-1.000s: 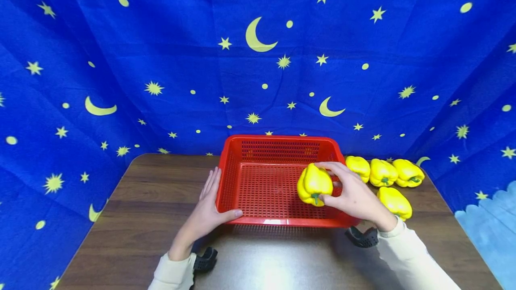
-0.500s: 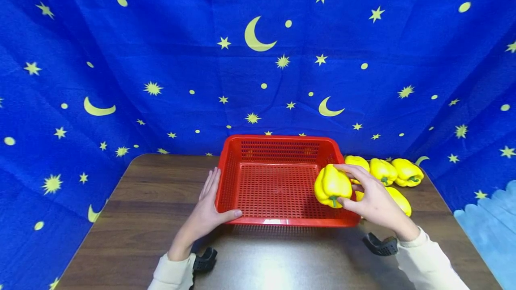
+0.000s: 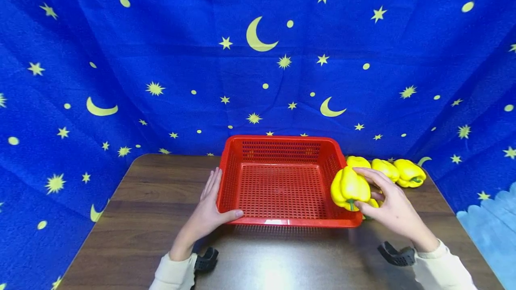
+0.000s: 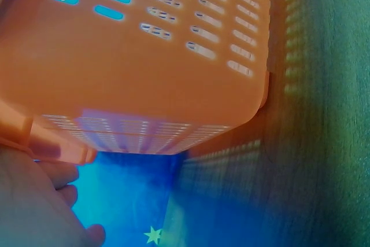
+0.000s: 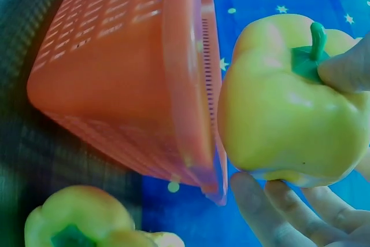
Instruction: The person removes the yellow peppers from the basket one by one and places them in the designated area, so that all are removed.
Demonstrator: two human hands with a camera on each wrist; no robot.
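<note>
With fingertips below and the thumb beside the green stem, my right hand grips a yellow bell pepper. The pepper is raised over the right rim of a red perforated plastic basket; in the right wrist view, this bell pepper hangs just beyond the basket's rim. My left hand rests against the basket's left side, its fingers fairly straight along the outside and its thumb on the front rim. Nothing lies inside the basket. In the left wrist view the basket's outer wall fills the upper part.
Several more yellow bell peppers stand right of the basket, among them the far-right bell pepper; one is mostly hidden behind the right hand. The brown wooden table meets a blue star-patterned cloth at the back and sides.
My right hand has carried the bell pepper rightward, from over the inside of the basket to its right rim. The left hand and the basket have stayed put.
</note>
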